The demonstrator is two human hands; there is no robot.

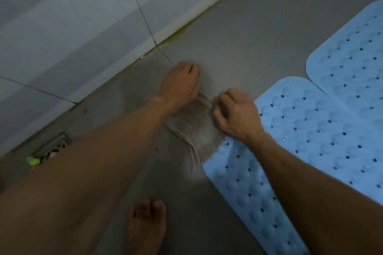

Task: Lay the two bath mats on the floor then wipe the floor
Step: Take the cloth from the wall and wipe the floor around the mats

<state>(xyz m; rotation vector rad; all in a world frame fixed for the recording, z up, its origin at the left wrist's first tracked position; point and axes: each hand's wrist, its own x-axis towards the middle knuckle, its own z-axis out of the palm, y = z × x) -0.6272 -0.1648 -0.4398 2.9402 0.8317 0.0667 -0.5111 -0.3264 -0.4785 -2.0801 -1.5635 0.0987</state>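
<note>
Both hands low over the grey floor, centre of view. Left hand reaches toward 12 o'clock, fingers curled down and closed on the far edge of a grey cloth. Right hand sits just beside it at 3 o'clock, fist-like, fingers pinched shut on the same cloth's edge. The cloth hangs or drags between the hands and trails back toward 6 o'clock, blurred; its lower end overlaps the near corner of a mat.

Two light-blue bath mats lie flat on the floor. Near mat spreads from the right wrist toward 5 o'clock, dotted with small holes and raised bumps. Far mat lies at 2 o'clock, its rounded corner touching or nearly touching the near mat's top edge; cannot tell which.

White tiled wall runs from 9 to 12 o'clock, yellowish staining along its base. Metal floor drain at 8 o'clock, partly hidden by the left forearm, a small green thing beside it. Bare foot at 6 o'clock.
</note>
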